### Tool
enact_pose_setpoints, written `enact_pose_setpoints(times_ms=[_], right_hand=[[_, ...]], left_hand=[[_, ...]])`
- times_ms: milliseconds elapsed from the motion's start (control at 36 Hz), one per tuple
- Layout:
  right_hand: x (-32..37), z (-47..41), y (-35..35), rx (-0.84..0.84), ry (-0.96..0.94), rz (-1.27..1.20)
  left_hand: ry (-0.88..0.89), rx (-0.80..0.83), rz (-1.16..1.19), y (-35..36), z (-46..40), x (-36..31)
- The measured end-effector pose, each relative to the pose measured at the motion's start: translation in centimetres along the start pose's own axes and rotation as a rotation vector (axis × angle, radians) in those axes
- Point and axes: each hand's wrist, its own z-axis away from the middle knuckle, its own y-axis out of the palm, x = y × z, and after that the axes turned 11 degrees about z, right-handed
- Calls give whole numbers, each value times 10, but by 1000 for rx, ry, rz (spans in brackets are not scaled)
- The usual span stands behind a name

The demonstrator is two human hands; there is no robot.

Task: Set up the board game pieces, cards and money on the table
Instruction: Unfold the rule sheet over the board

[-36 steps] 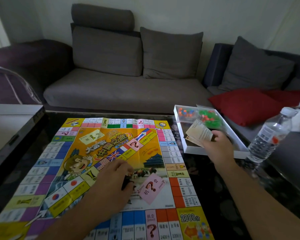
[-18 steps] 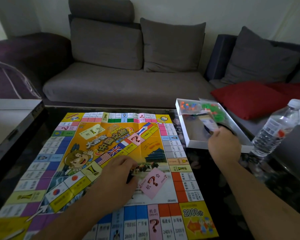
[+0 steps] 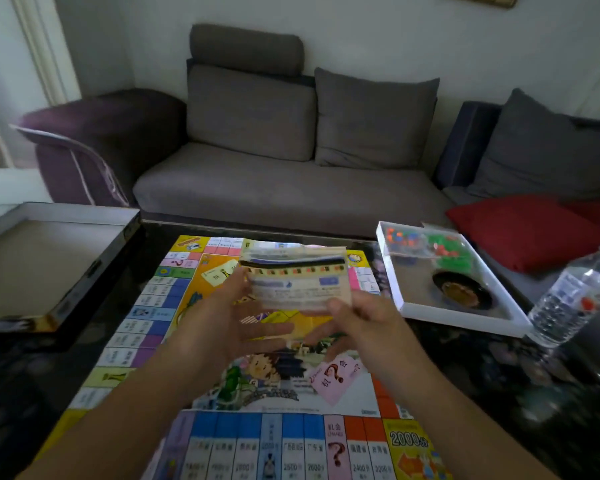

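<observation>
At the far left a shallow grey-lined cardboard box lid (image 3: 49, 258) with a dark outer edge sits at the corner of the dark glossy table (image 3: 499, 393). Just beside it, the colourful paper game board (image 3: 146, 306) lies flat on the table, its border squares printed in pink, blue, purple, yellow and orange. A small pale yellow card (image 3: 222, 273) rests on the board near its far edge.

Above the middle of the board, the left hand (image 3: 232, 327) is spread, fingers straight and palm turned inward; its fingertips reach the left end of a flat stack of paper money and cards (image 3: 297, 278), though actual contact cannot be confirmed. The stack is held level in the air above the far half of the board; blur obscures the print. The right hand (image 3: 364, 327) grips the stack's lower right corner, thumb curled on top.

On the board nearer the person, under the right forearm, a pink question-mark card (image 3: 335, 377) lies face up and skewed.

To the right of the board, a white shallow cardboard box tray (image 3: 465, 315) sits on the table. It contains clear bags of small coloured plastic game pieces (image 3: 426, 242), orange, blue, green and red, at its far end, and a dark round object (image 3: 461, 291) nearer the person. At the far right, a clear plastic water bottle with a white cap (image 3: 575, 296) stands tilted in view beside the tray.
</observation>
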Motion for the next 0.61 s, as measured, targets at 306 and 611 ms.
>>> enact_pose_setpoints(times_ms=[306, 611], right_hand=[[0, 0, 32, 322, 139, -302], [9, 6, 33, 162, 251, -318]], left_hand=[[68, 162, -184, -40, 29, -20], [320, 46, -547, -44, 26, -19]])
